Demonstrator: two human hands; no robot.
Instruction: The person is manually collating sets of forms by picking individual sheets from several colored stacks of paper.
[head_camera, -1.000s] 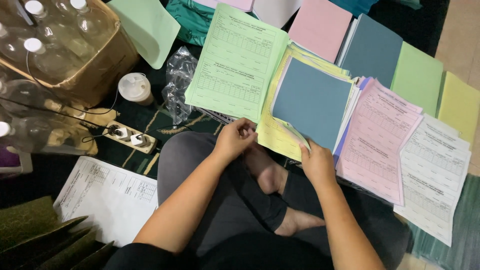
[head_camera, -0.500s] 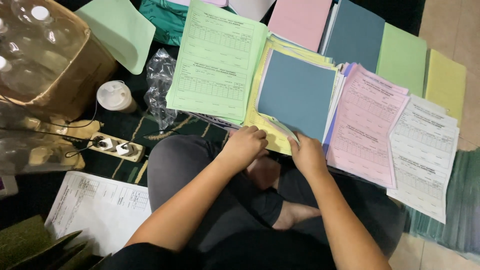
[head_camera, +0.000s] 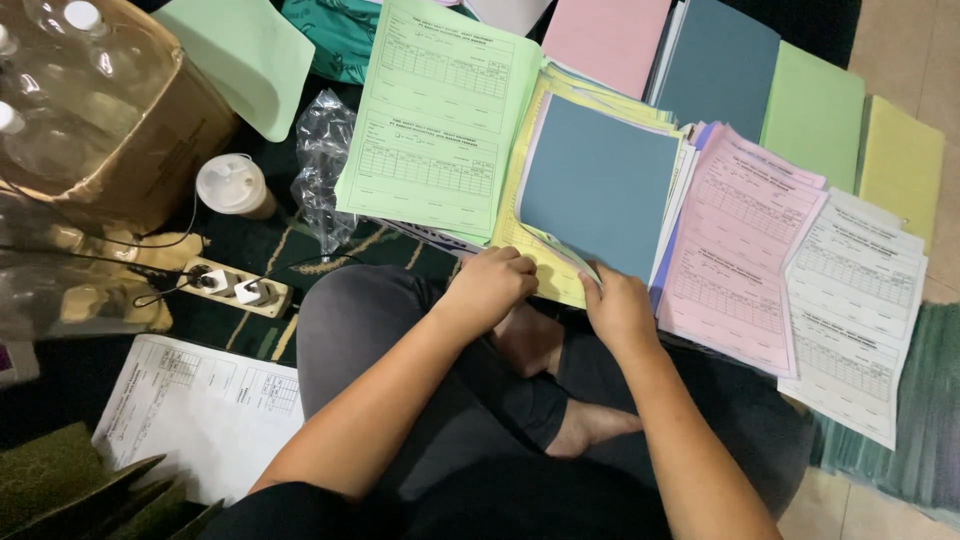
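at lap edge — both hands, left hand (head_camera: 492, 288) and right hand (head_camera: 618, 308), pinching yellow sheets (head_camera: 535, 268) under blue sheet (head_camera: 598, 188).

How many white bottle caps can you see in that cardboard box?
3: one cap at the box's top, one at its left edge, one between them. Others may be hidden.

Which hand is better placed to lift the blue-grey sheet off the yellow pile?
Probably the right hand: its fingers pinch the lower edge of the blue-grey sheet, which curls up there. The left hand rests closed on the lower edge of the yellow pile, better suited to steadying it.
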